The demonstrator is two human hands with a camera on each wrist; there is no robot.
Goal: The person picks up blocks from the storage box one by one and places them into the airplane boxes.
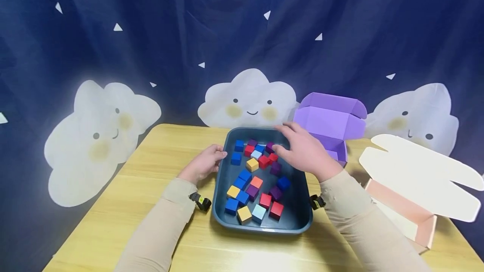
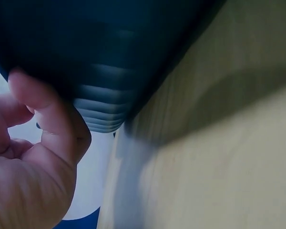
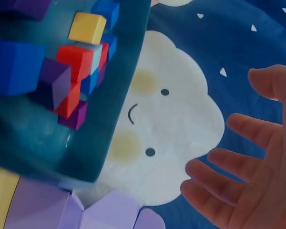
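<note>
A dark blue-grey tray (image 1: 296,215) sits on the table, holding several small cubes in blue, red, purple, yellow and pale blue, such as a red cube (image 1: 277,210) and a yellow cube (image 1: 244,215). My left hand (image 1: 202,163) grips the tray's left rim, its thumb over the edge. From the left wrist, that hand (image 2: 47,148) shows curled fingers against the tray's outer wall (image 2: 105,90). Over the tray's far right corner hovers my right hand (image 1: 306,150), its fingers spread and holding nothing. The right wrist view shows that hand (image 3: 248,162) apart from the cubes.
An open purple box (image 1: 325,123) stands behind the tray on the right. Farther right lies an open pale pink box (image 1: 402,209) with its white lid (image 1: 416,171) folded back. A dark blue curtain (image 1: 242,24) with clouds hangs behind the wooden table (image 1: 151,179).
</note>
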